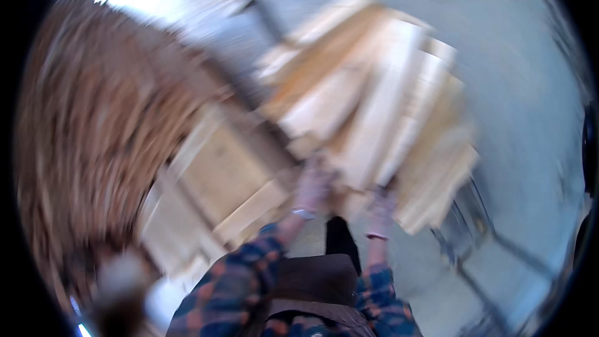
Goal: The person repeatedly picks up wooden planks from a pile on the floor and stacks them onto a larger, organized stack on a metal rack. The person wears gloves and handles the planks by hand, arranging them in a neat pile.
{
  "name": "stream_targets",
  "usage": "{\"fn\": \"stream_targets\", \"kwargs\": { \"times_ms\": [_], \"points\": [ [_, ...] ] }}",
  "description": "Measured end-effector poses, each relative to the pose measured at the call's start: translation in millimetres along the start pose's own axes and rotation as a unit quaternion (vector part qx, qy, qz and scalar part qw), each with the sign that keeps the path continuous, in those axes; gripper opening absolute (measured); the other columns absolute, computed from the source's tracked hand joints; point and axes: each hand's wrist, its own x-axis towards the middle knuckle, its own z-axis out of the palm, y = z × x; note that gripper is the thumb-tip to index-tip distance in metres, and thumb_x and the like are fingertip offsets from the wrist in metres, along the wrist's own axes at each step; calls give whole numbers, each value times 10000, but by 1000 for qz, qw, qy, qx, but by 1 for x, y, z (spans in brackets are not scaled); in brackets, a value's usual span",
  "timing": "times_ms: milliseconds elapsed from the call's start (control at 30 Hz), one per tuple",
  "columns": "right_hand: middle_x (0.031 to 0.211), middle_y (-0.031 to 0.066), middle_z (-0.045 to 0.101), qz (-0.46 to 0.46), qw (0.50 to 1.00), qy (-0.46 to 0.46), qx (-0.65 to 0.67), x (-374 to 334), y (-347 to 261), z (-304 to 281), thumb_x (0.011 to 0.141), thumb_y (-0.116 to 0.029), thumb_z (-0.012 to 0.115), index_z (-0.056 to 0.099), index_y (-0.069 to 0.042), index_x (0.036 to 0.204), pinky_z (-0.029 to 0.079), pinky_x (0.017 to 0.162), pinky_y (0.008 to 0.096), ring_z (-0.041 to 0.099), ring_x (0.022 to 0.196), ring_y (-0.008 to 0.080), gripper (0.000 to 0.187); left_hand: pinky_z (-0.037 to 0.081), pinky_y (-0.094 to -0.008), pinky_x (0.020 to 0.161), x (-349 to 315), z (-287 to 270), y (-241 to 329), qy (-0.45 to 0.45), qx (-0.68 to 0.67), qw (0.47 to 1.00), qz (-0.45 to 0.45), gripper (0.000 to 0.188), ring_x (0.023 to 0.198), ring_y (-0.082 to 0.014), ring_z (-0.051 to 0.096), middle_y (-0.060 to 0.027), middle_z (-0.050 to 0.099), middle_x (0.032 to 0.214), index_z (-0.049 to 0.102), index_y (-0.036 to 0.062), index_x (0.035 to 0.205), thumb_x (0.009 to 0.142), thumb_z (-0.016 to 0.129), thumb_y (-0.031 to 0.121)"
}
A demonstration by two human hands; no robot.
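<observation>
A fanned stack of pale wooden boards lies in front of me, the near ends toward my body. My left hand, in what looks like a light pinkish glove, is closed at the near end of a board on the left. To its right, my right hand grips the near edge of the boards, its fingertips hidden by the wood. Motion blur smears both hands, so the exact finger placement is unclear.
Pale wooden boxes or panels stand left of my left arm. Behind them rises a large pile of thin brown wood strips. A dark metal frame shows at right, over the grey floor. A blurred rounded shape is at lower left.
</observation>
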Motion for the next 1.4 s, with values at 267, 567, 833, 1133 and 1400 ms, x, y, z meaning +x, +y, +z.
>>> {"fn": "stream_targets", "kwargs": {
  "times_ms": [267, 567, 833, 1133, 1400],
  "points": [
    [998, 201, 627, 133, 986, -25, -100, -39, -94, 18, 867, -391, 707, 549, 140, 1039, 494, 818, 365, 584, 905, 241, 580, 479, -406, 899, 18, -11, 4, -114, -307, 871, -365, 769, 1084, -367, 611, -259, 634, 1127, 470, 16, 1340, 820, 653, 552],
    [1105, 146, 605, 145, 971, -93, 166, -19, -74, -81, 862, -239, 675, 449, 44, 1311, 507, 828, 384, 594, 980, 253, 577, 492, -372, 856, 2, -62, 71, -265, -374, 818, -348, 643, 979, -300, 657, -172, 670, 1116, 557, 14, 1266, 822, 679, 463],
    [968, 82, 685, 125, 987, -76, 65, 16, 3, -54, 846, -136, 638, 673, 41, 992, 501, 853, 314, 635, 922, 194, 232, 480, -425, 862, 22, 20, 14, -225, -322, 867, -307, 688, 966, -358, 638, -191, 680, 1011, 614, 0, 1149, 825, 608, 607],
    [1043, 135, 697, 171, 972, -159, 5, -74, -61, -136, 812, -130, 666, 586, 24, 1208, 529, 809, 348, 672, 913, 228, 432, 538, -338, 674, -20, -82, 79, -493, -280, 789, -236, 554, 800, -162, 672, -88, 687, 974, 584, 69, 1231, 878, 604, 495],
    [1107, 101, 615, 106, 977, -180, -39, -69, 32, -111, 853, -240, 601, 522, 7, 1247, 490, 863, 391, 577, 1032, 210, 472, 487, -309, 813, -28, -56, 51, -346, -420, 780, -309, 554, 870, -149, 583, -81, 659, 984, 626, -21, 1163, 836, 687, 422]
  ]
}}
